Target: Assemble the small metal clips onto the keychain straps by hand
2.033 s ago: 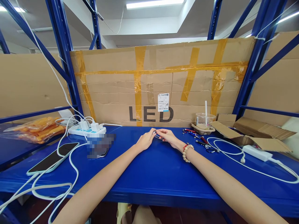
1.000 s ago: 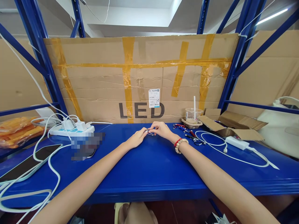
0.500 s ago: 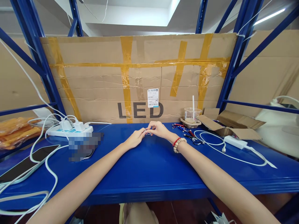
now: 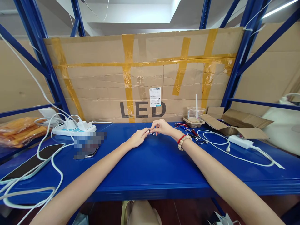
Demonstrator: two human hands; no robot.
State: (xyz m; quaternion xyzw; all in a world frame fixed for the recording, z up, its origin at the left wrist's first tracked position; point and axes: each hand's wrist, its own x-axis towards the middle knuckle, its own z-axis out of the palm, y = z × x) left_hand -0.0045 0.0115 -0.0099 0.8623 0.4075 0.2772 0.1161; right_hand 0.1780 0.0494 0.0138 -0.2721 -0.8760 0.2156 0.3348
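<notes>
Over the middle of the blue shelf top, my left hand (image 4: 138, 138) and my right hand (image 4: 162, 127) meet fingertip to fingertip. Both are closed in a pinch on a small silvery metal piece (image 4: 152, 133) with a loop-like end that shows below my right fingers. The rest of it is hidden by the fingers, and its exact kind is too small to make out. A red band and a beaded bracelet (image 4: 184, 142) circle my right wrist. To the right of that hand lies a scatter of small red, blue and black slim items (image 4: 187, 128), some with metal parts.
A plastic cup with a straw (image 4: 195, 114) stands at the back right, beside an open cardboard box (image 4: 243, 123). A white adapter with cable (image 4: 240, 141) lies in front. On the left are a power strip (image 4: 70, 128), a phone (image 4: 32, 162) and looping white cables (image 4: 59, 172).
The camera view has shifted slightly. My hands stay together in the middle, and a little more of the metal piece's loop shows below my right fingers.
</notes>
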